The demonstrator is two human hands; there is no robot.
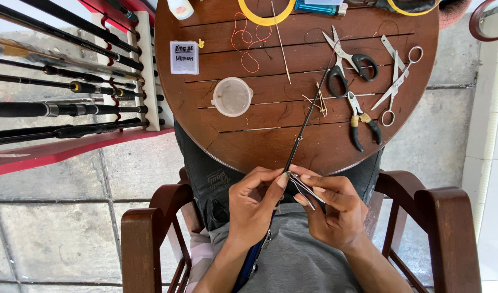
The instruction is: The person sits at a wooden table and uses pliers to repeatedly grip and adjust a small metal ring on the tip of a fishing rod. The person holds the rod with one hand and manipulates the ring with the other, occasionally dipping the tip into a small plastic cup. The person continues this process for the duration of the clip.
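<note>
Seated at a round wooden table [270, 141], a person pinches a thin dark rod [306, 122] in the left hand [252, 206] while the right hand [335, 209] grips tweezers [306, 189] at it. Rods rest in a rack [143, 70] at left; a cup [232, 96], scissors [346, 59] and pliers [362, 122] lie beyond. Tiled floor; the rod's tip is indistinct.

Between the left hand [252, 209] and right hand [335, 209] ran a thin black rod [306, 122], and the right fingers pinched silver tweezers [306, 190]. Beyond the hands the round table [259, 141] was dark reddish-brown. On it, past the right hand, lay scissors [349, 62] with black handles, pliers [362, 119] with black and yellow grips, and plain silver forceps [396, 87]. Past the left hand stood a clear, whitish cup [232, 96], with an orange thread [249, 43] farther off. Under the wrists the shirt [297, 260] was grey.
</note>
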